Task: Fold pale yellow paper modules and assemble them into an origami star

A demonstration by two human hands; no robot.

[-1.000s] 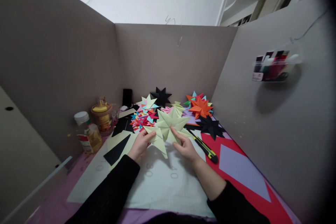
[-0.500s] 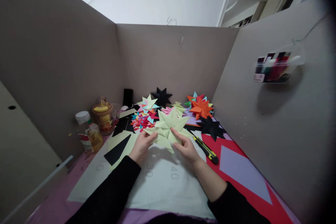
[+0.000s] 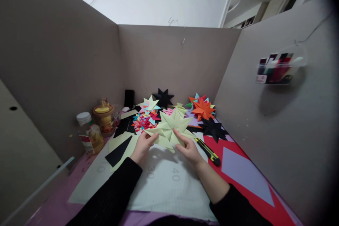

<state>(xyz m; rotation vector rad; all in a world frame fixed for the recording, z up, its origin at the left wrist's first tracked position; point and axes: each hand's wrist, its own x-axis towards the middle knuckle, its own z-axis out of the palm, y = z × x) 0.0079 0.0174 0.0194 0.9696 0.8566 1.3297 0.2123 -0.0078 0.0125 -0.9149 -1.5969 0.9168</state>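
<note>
A pale green folded paper star [image 3: 172, 125] with several points is held up above the white mat [image 3: 172, 197]. My left hand [image 3: 143, 147] pinches its left point between thumb and fingers. On the other side, my right hand [image 3: 188, 149] grips the lower right part, its index finger lying across the star toward the centre. Just right of that hand, a yellow and black utility knife [image 3: 208, 152] lies on the table. Behind the held star sit a pile of small multicoloured paper stars [image 3: 145, 122] and another pale green star [image 3: 180, 109].
Black paper stars [image 3: 163, 97] [image 3: 213, 129] and an orange star [image 3: 203, 109] stand at the back. Red paper [image 3: 238, 148] and a lilac sheet [image 3: 246, 173] lie right; a black strip [image 3: 118, 151] left. A glue bottle [image 3: 90, 136] and pot [image 3: 104, 120] stand at the left wall.
The held paper star has tilted very slightly, its lower point rising a little. Both hands keep their grip in nearly the same place.
</note>
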